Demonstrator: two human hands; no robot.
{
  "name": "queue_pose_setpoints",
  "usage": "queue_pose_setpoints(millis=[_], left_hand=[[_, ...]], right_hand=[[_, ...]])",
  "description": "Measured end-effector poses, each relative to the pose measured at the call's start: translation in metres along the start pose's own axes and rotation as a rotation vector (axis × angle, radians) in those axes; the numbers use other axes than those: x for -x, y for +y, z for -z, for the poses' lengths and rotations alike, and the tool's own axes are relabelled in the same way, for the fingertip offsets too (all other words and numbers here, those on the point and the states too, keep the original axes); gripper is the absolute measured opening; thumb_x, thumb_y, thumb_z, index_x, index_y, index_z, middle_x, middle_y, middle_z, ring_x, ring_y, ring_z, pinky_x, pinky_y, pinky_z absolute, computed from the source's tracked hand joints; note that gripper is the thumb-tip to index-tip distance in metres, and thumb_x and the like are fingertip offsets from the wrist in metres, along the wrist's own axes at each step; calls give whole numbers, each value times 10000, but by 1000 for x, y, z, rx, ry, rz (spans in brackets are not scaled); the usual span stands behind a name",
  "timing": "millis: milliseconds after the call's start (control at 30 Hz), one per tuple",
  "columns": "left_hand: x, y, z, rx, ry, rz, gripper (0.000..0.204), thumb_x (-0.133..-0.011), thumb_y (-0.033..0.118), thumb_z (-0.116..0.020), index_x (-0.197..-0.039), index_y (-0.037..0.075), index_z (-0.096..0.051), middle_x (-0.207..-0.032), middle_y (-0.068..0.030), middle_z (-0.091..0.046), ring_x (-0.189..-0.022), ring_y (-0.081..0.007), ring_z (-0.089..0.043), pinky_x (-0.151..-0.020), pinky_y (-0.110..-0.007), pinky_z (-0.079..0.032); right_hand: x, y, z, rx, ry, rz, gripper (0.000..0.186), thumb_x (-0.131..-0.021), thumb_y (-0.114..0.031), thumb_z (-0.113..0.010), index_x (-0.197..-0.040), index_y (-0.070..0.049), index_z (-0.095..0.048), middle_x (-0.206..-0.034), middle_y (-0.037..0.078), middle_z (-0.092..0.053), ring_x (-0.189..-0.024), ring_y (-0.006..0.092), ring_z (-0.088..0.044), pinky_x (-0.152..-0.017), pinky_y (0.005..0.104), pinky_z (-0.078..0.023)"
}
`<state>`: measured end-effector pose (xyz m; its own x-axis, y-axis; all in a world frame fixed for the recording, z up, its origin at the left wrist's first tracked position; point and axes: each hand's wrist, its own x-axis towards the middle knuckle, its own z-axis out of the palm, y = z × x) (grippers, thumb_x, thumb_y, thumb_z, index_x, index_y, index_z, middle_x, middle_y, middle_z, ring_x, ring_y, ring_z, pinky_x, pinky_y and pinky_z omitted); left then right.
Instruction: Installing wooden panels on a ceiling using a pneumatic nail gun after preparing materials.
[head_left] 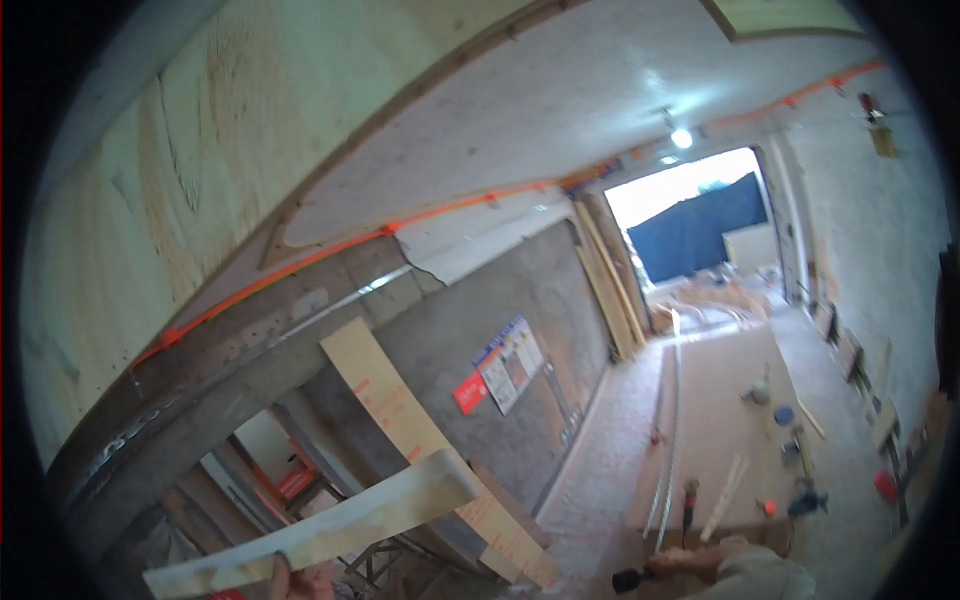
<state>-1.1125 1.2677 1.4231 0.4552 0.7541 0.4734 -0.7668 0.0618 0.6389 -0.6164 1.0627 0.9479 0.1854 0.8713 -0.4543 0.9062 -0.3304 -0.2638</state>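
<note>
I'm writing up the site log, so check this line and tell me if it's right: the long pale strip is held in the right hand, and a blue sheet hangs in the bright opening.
Not quite: the head view shows the long pale strip held in the left hand, not the right. The blue sheet does hang in the bright opening.

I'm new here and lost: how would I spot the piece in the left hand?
Find the grey left wall, then the long tan board slanting before it. Across that board's lower part, the left hand holds a pale, patchy strip lacking the board's red print.
</note>
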Motion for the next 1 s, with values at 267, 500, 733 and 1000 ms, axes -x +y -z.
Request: queue_pose_setpoints(millis=[267,500,733,1000], left_hand=[[-89,-93,-152,30,-128,-103,304,-1026,257,-562,-1256,73,-631,-1177,-99,-717,-1025,-221,-696,-893,-420,-536],[-128,-94,-208,245,-305,-56,232,-1040,217,-530,-1166,65,-651,-1075,-107,-745,-908,-236,-724,-835,-423,-556],[-189,-65,-243,285,-545,12,230,-1033,226,-544,-1138,60,-663,-1087,-114,-740,-933,-263,-714,-899,-440,-544],[-226,-46,-267,206,-711,-84,217,-1032,203,-546,-1127,47,-663,-1092,-148,-736,-943,-267,-724,-889,-429,-561]], right_hand=[[-2,3,198,-401,592,41,368,-844,-432,-733,-911,-70,-749,-767,155,-728,-715,303,-729,-628,449,-548],[163,-138,450,-1643,1180,936,150,-858,-16,-673,-919,-90,-557,-758,7,-552,-700,132,-555,-672,284,-446],[301,-228,528,-1502,1354,1800,231,-944,-87,-696,-1157,-38,-620,-975,47,-663,-874,134,-598,-832,319,-510],[337,-234,541,-1449,982,1875,392,-889,-84,-772,-1243,-33,-610,-919,31,-661,-866,141,-629,-844,323,-510]])
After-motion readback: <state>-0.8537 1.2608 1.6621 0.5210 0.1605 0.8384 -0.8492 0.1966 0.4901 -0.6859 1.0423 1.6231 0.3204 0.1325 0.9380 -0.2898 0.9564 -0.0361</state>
